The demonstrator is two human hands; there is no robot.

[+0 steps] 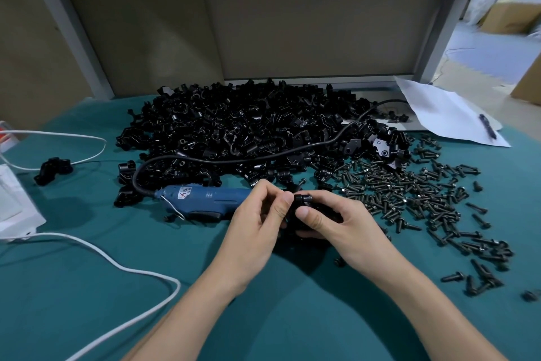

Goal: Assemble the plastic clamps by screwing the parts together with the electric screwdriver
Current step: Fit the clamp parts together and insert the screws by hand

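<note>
Clamp: small black plastic piece, right btwn both hands, near the front middle of the bench. Fingers hide most of it.
Left hand: on the clamp's left side. Fingers curled in, thumb tip on the piece, pinching it.
Right hand: on the clamp's right side. Thumb on top, fingers curled under, gripping it.
Hands: thumbs nearly meet over the clamp.
Screwdriver: blue, lying flat on the bench, just behind & left of the left hand. No hand on it. Its front end goes out of sight behind the left hand.
Cord: black, comes out the screwdriver's back end, bends round, runs over the pile to the back right.
Pile: big heap of black clamp parts, behind the hands.
Screws: lots of dark ones spread out on the right, near the right hand but not touching it.
Spare clamp: one black one alone at far left, by a white cable.
Paper & pen: white sheet at back right w/ a dark pen on it.
Bench: has a green cloth on top.
</note>
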